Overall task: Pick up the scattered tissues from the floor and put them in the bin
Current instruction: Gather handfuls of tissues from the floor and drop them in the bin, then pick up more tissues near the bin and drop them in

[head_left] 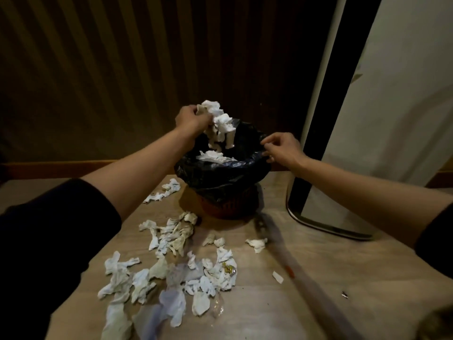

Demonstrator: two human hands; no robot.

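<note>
A small brown bin (226, 207) lined with a black plastic bag (220, 173) stands on the wooden floor. My left hand (192, 119) is above its left rim, shut on a bunch of white tissues (221, 123) that dangles over the opening. One white tissue (214, 155) lies inside the bag. My right hand (282, 148) pinches the bag's right edge. Several crumpled tissues (171, 236) lie scattered on the floor in front of the bin, with a larger heap (171, 278) nearer to me.
A tall white panel with a dark edge (343, 119) leans at the right, close to the bin. A long stick (289, 261) lies diagonally on the floor right of the tissues. A dark ribbed wall (122, 69) rises behind the bin.
</note>
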